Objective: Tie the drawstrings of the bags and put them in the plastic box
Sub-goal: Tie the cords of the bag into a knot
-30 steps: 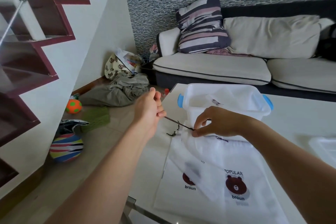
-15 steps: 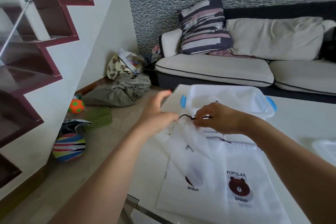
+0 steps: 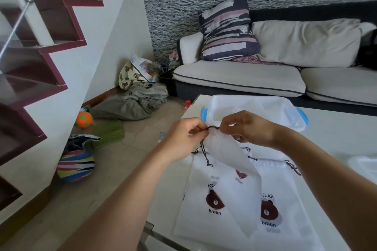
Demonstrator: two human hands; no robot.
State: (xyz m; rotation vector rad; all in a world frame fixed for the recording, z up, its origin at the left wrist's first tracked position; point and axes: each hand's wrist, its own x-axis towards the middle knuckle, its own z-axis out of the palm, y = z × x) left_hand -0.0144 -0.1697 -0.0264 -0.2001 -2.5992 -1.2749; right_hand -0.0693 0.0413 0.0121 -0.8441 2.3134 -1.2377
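Head view looks down on a white table (image 3: 336,128) near a sofa (image 3: 244,79), and at its far edge sits the plastic box (image 3: 255,106), open-topped with blue handles, pale material lying inside that I cannot identify. Nearer the person, flat bags (image 3: 265,220) printed with a brown bear lie overlapping on the table, their dark cords trailing at the top edges. Above them one bag (image 3: 226,153) is lifted by its mouth, gathered to a point and drooping back toward the pile. It looks like thin, translucent, very light fabric: soft, limp, likely to slide and crumple rather than hold a shape, so the bunched neck is the sensible place to hold it. The left hand (image 3: 183,138) and right hand (image 3: 246,128) meet just in front of the box, both with fingers curled, pinching the drawstring (image 3: 213,128) where it bridges the two; loose ends dangle below the left hand. The cord seems thin and a little slippery, so a knot probably wants fingertip pinches close to the neck.
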